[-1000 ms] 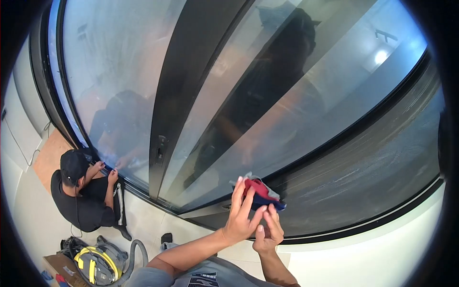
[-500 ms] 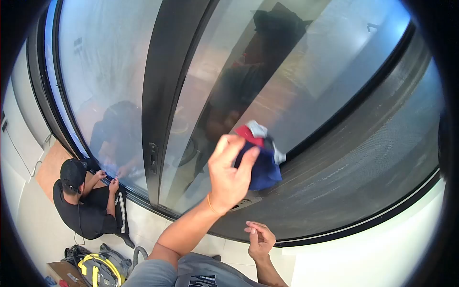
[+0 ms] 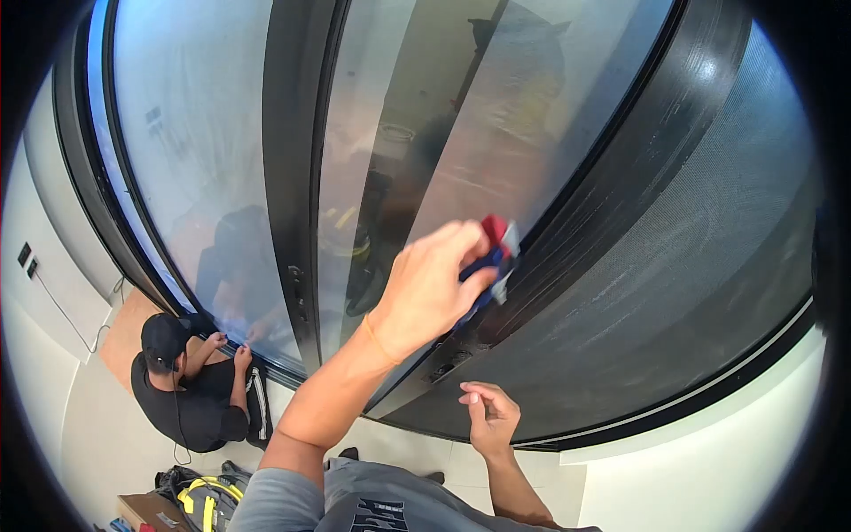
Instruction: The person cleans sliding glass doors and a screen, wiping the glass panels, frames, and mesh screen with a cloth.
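Note:
My left hand [image 3: 434, 277] reaches up and pinches a bunched cloth [image 3: 498, 257] of red, navy and grey against the dark door frame [image 3: 612, 177], beside the edge of the glass pane [image 3: 461, 168]. Below and to the right, my right hand [image 3: 492, 417] hovers in front of the lower dark panel with its fingers curled and thumb near the fingertips. Nothing shows in it. A recessed lock plate [image 3: 450, 365] sits in the frame between my two hands.
A person in black with a cap [image 3: 191, 381] sits on the floor at the left, both hands by the bottom door track. Near that person lie a yellow and grey vacuum cleaner [image 3: 211, 501] and a cardboard box [image 3: 151, 512]. A cord hangs from a wall socket [image 3: 25, 254].
Both hands were together at the cloth; then my left hand carried it up to the frame, and my right hand came away lower down. The view has shifted too.

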`<state>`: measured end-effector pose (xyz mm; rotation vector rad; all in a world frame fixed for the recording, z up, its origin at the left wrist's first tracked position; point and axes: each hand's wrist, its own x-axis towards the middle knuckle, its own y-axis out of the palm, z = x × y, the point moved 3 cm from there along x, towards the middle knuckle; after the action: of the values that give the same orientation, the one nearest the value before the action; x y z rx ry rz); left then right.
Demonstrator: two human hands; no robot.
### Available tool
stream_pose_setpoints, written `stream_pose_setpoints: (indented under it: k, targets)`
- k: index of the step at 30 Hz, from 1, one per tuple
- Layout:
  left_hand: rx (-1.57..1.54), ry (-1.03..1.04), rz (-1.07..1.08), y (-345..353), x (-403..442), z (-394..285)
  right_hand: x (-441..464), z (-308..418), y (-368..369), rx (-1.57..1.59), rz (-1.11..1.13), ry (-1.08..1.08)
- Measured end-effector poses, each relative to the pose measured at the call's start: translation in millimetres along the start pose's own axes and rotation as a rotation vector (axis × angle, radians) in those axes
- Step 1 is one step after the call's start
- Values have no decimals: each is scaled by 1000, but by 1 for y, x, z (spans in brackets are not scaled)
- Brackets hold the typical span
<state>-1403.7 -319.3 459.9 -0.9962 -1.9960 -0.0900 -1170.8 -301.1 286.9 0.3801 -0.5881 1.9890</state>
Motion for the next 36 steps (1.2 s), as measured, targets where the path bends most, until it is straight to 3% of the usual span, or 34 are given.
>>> stream_pose_setpoints:
  k: [4, 8, 12, 17, 19, 28, 36]
  targets:
    - [243, -99, 236, 27, -64, 42, -1, -7, 8, 79, 38, 18]
    - [99, 41, 73, 46, -72, 39, -14, -22, 0, 81, -162, 12]
    - [-96, 177, -150, 56, -20, 2, 2, -9, -27, 23, -479, -28]
    - [-50, 302, -247, 48, 66, -66, 10, -18, -53, -106, -412, -62]
    - [-206, 371, -344, 53, 93, -80, 2, -29, -56, -87, -383, -13]
    - [-69, 176, 48, 96, 36, -61, -22, -52, -68, -113, -379, 199]
    - [43, 96, 159, 188, -84, -10, -34, -46, -89, -134, -454, 292]
